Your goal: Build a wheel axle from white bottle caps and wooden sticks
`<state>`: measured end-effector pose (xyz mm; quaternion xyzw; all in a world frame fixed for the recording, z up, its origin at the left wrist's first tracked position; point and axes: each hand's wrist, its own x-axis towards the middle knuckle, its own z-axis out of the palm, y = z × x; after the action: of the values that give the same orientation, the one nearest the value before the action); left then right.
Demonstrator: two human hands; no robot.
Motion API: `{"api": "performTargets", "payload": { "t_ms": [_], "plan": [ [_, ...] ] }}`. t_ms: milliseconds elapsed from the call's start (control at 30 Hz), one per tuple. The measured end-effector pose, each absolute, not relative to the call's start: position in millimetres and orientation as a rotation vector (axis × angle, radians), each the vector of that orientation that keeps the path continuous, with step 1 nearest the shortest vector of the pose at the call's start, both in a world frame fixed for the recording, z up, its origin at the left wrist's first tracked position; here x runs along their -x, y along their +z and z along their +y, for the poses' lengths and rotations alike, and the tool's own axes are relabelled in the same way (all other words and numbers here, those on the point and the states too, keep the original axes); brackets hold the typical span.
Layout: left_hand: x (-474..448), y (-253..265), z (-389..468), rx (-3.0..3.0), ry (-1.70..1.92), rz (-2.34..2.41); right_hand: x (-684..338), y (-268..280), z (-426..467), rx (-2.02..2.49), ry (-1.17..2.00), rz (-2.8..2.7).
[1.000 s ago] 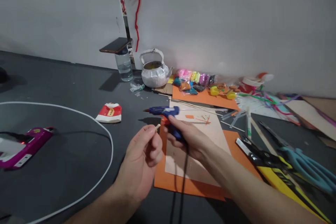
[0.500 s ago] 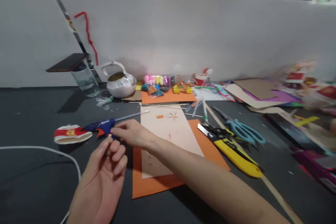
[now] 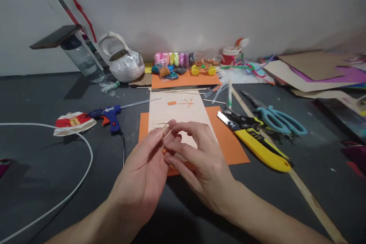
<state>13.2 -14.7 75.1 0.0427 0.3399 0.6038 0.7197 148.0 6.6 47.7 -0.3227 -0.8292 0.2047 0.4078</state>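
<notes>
Over the pale sheet [image 3: 171, 112], my two hands meet. My left hand [image 3: 143, 171] pinches a small pale stick-like piece [image 3: 165, 127] between thumb and fingertips. My right hand [image 3: 203, 160] has its fingers curled in close against the left fingers. A tiny orange bit [image 3: 164, 151] shows by the right fingertips; whether they grip it is hidden. To the left of the hands, a blue hot glue gun [image 3: 112, 116] lies on the dark table with a glue stick [image 3: 140, 103] in its back. Thin strips [image 3: 160, 122] lie on the sheet just behind the hands.
Right of the sheet lie a yellow utility knife [image 3: 257, 148], teal-handled scissors [image 3: 280, 120] and a long wooden strip [image 3: 311, 198]. A white cable [image 3: 88, 160] curves across the left. A silver teapot [image 3: 126, 65], a water bottle [image 3: 85, 63] and bagged clay [image 3: 171, 61] stand behind.
My right hand has left the glue gun and come back to my left hand. Both hands now sit in front of the pale sheet. The view has tilted down.
</notes>
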Motion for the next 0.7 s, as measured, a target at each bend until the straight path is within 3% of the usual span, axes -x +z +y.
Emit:
{"api": "performTargets", "payload": {
  "t_ms": [567,700],
  "plan": [
    [-26.7,44.5,-1.4,-0.225,1.081,0.922,-166.7,28.0,20.3,0.910,0.775,-2.089],
    [-18.4,42.9,-3.0,-0.440,1.168,1.051,-179.0,33.0,20.9,0.899,0.853,-1.921]
  ]
}}
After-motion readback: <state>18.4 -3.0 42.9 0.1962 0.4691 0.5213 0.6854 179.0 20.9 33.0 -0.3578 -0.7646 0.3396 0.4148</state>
